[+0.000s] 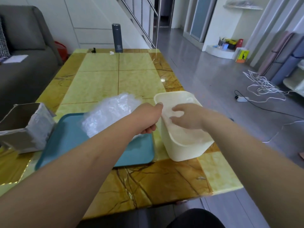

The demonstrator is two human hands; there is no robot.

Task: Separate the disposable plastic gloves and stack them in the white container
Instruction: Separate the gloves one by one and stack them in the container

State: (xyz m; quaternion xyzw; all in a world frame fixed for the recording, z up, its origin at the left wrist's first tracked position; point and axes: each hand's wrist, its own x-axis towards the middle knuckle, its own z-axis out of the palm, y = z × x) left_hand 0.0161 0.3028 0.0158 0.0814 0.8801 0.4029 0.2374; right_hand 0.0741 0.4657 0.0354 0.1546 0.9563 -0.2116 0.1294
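Right hand (185,116) spread, pressing gloves (182,134) in white container (182,152); left hand (148,120) grip unclear.

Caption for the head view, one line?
Right hand rests on gloves inside the white container, left hand at its rim, glove pile on the blue tray.

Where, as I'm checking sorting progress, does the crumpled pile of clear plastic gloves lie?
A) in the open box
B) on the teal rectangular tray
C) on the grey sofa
B: the pile of clear plastic gloves rests on the teal rectangular tray, beside the white plastic container.
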